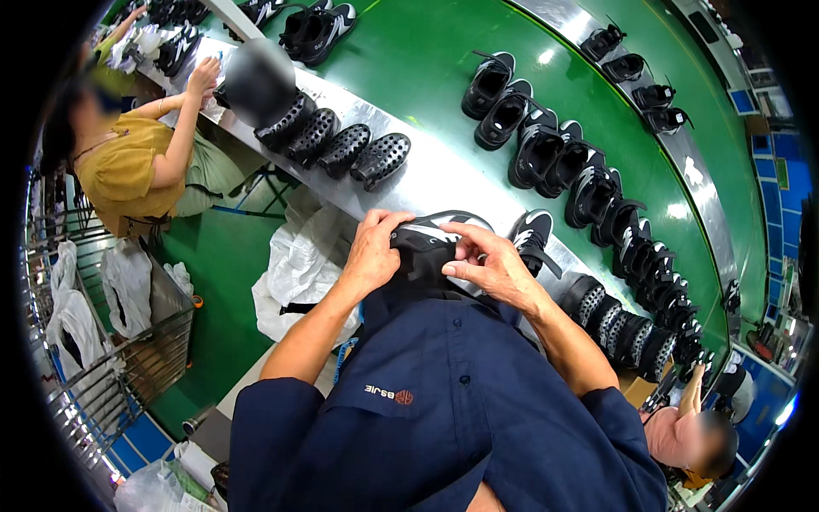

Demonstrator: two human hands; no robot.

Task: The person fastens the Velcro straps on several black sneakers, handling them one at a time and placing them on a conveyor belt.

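Observation:
A black sneaker with white and grey trim is at the near edge of the metal bench, right in front of my body. My left hand grips its left side, fingers curled over the upper. On the other side, my right hand has its index finger laid along the white trim and its thumb lower down by the opening, the other fingers curled in against the shoe. Part of the shoe is hidden by my hands. Another black-and-white sneaker stands just right of my right hand.
Several black perforated shoe forms line the metal bench at left; more forms stand at right. Rows of sneakers run along a green surface beyond. White bags and a wire cart are at left. Co-workers sit at both ends.

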